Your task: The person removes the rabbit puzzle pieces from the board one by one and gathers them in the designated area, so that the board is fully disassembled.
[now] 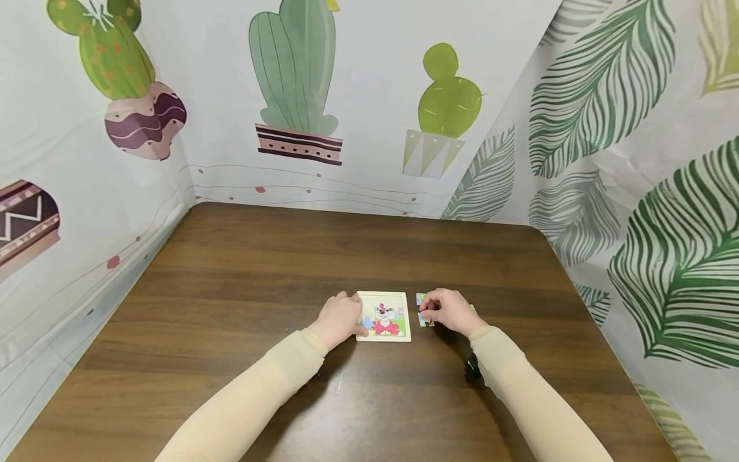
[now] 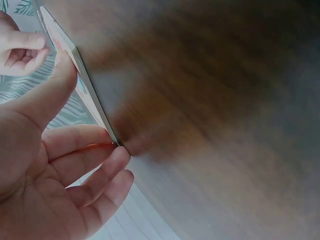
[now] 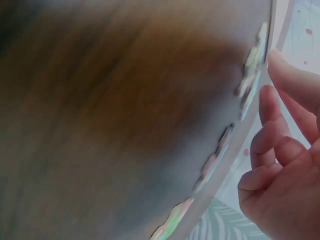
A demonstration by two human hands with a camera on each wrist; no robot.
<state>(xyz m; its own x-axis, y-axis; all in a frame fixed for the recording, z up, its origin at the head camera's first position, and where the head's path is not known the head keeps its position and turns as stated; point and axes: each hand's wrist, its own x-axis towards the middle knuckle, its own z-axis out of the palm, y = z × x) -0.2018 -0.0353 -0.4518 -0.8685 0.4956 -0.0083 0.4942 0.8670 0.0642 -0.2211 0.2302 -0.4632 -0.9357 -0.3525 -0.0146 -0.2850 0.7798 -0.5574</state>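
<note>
A square picture puzzle board [image 1: 383,317] with a pale rim lies on the table, showing an animal figure in red. My left hand [image 1: 339,319] holds its left side; in the left wrist view the thumb [image 2: 65,70] rests at one part of the edge and the fingertips [image 2: 120,155] at another. To the right of the board, my right hand [image 1: 451,310] hovers low over loose jigsaw pieces [image 1: 426,323]. Its thumb and index finger are bent close above them with a gap between, and nothing shows in that gap in the right wrist view. The hand partly hides the pieces.
Several flat jigsaw pieces [image 3: 215,160] lie in a row on the brown wooden table [image 1: 277,256]. A dark band [image 1: 473,366] sits at the right wrist. Cloth printed with cacti and leaves [image 1: 375,96] hangs behind and beside the table.
</note>
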